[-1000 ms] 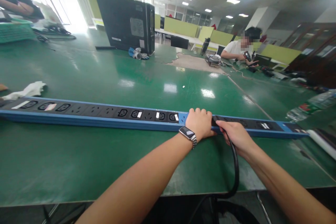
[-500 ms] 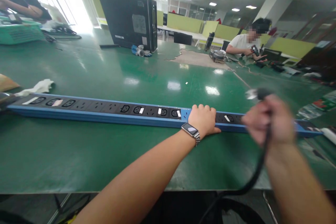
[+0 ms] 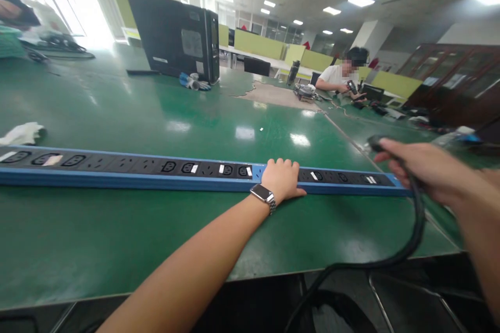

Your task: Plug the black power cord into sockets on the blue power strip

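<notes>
A long blue power strip (image 3: 207,170) with a row of black sockets, several bearing small white stickers, lies across the green table (image 3: 117,239). Over its body, right of the middle, my left hand (image 3: 280,179) is wrapped with the fingers on the far side and the thumb on the near edge. My right hand (image 3: 425,166), blurred by motion, grips a black plug (image 3: 375,141) above the strip's right end. The plug's front is too smeared to make out. From that hand a thick black power cord (image 3: 417,226) curves down over the table's front edge.
A black computer case (image 3: 172,36) stands at the back, with blue-and-white gloves (image 3: 194,82) beside it. White crumpled material (image 3: 23,134) lies at left. Across the table a person (image 3: 339,75) holds a dark tool; another person's arm (image 3: 13,10) shows at upper left.
The view has turned right. My right hand has moved the plug outward to the right, uncovering the strip's right-end sockets. My left hand keeps its hold on the strip.
</notes>
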Demonstrator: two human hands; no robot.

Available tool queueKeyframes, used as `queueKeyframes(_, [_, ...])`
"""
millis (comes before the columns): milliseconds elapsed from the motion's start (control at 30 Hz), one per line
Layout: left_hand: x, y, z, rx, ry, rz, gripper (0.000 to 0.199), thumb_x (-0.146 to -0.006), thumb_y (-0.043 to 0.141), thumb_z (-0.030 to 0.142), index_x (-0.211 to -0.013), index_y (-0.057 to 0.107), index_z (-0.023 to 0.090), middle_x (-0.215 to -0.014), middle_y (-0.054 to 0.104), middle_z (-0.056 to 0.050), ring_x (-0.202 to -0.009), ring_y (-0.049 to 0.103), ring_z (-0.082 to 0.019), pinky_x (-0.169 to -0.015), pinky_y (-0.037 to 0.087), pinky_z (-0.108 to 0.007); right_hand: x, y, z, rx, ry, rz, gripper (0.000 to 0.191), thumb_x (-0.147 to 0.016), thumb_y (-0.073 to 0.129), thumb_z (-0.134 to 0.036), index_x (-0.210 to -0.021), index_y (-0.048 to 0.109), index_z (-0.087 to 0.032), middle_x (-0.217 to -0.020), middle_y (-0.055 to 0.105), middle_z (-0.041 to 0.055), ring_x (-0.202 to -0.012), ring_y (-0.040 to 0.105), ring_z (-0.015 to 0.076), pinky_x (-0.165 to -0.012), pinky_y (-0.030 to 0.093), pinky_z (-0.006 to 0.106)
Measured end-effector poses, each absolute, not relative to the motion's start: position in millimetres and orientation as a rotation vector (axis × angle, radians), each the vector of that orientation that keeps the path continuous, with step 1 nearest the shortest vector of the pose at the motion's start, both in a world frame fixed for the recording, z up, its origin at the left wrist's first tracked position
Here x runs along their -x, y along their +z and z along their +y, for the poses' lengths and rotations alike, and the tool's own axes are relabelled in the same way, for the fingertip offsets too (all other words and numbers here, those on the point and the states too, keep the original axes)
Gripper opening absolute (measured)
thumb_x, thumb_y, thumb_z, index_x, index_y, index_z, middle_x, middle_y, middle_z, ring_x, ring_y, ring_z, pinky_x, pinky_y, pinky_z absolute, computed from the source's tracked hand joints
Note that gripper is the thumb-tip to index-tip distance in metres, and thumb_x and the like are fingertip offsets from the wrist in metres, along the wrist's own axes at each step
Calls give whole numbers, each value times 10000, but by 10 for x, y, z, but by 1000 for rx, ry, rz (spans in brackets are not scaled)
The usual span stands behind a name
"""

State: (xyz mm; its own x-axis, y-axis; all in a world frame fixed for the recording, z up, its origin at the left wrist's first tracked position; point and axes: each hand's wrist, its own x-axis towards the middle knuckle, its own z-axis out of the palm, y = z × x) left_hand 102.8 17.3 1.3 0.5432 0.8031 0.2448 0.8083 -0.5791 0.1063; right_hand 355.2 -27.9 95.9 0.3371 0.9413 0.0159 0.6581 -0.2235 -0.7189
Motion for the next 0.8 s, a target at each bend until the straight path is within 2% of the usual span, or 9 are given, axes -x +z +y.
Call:
queueKeyframes(33, [-1031, 10, 177, 2747, -420, -1436, 653, -719, 666, 672, -1119, 568, 165, -1073, 650, -130, -1013, 592, -329, -817, 431, -428, -3609, 916, -313, 2046, 634, -1340, 430, -935, 490, -525, -849, 682, -151, -514, 521, 17, -419, 446, 104, -392, 355, 243])
queueKeyframes(100, [-1035, 9, 188, 2757, -418, -1437, 642, -715, 671, 667, -1108, 571, 170, -1064, 652, -127, -1005, 592, -327, -814, 431, -428, -3714, 787, -337, 2171, 753, -1236, 482, -904, 479, -576, -780, 662, -148, -424, 417, -24, -363, 366, 100, -364, 273, 245])
queueKeyframes(233, [-1034, 7, 205, 2754, -422, -1428, 627, -718, 664, 672, -1102, 566, 186, -1056, 651, -117, -987, 590, -311, -810, 427, -415, -3902, 528, -245, 2316, 765, -1327, 491, -888, 449, -577, -694, 624, -161, -432, 426, -25, -359, 350, 105, -377, 217, 241])
queueKeyframes(367, [-1031, 1, 204, 2742, -416, -1409, 623, -730, 657, 664, -1106, 560, 177, -1038, 646, -114, -973, 590, -314, -791, 430, -420, -4042, 470, -100, 2485, 529, -1576, 493, -919, 431, -477, -579, 594, -159, -406, 466, 10, -374, 402, 117, -435, 270, 258])
queueKeyframes(433, [-1031, 0, 199, 2741, -413, -1396, 633, -731, 658, 662, -1116, 558, 170, -1039, 643, -116, -977, 589, -318, -788, 431, -421, -4102, 499, -45, 2501, 518, -1712, 498, -922, 432, -462, -570, 602, -153, -402, 478, 21, -393, 430, 124, -466, 298, 265])
queueKeyframes(667, [-1006, -29, 185, 2723, -455, -1360, 677, -733, 664, 647, -1180, 543, 153, -1048, 640, -116, -973, 589, -315, -783, 436, -413, -4321, 530, 38, 2346, 947, -1916, 589, -838, 400, -688, -664, 602, -163, -410, 428, -15, -386, 358, 111, -453, 273, 259])
queueKeyframes(800, [-1000, -30, 171, 2703, -503, -1323, 693, -741, 659, 639, -1199, 541, 133, -1066, 637, -126, -990, 581, -314, -804, 436, -415, -4292, 451, 56, 2437, 844, -1961, 625, -835, 366, -714, -651, 593, -162, -434, 448, 0, -404, 398, 124, -463, 290, 265])
